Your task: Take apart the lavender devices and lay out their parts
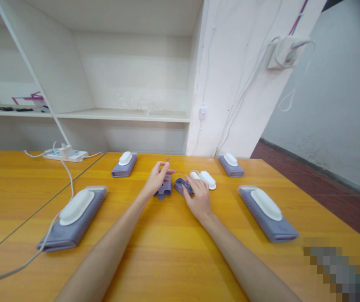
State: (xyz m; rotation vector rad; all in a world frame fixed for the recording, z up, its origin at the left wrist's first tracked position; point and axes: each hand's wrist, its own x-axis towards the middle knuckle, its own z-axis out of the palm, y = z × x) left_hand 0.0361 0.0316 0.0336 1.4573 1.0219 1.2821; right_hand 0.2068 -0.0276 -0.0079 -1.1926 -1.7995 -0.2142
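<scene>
Tabletop (161,268) of yellow wood under both hands (199,195), white shelves (123,115) behind.

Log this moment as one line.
left hand: at grey piece, grip unclear | right hand: on grey tray | beside right hand: white cover | around: four grey boxes, white tops

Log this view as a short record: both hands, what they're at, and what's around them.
Left hand: at a small purple piece; grip unclear
Right hand: at a small gray tray; grip unclear
Beyond right hand: white oval piece
Around the hands: four purple cases, each topped by a white oval
Back left: power strip
Surface: wooden table
</scene>
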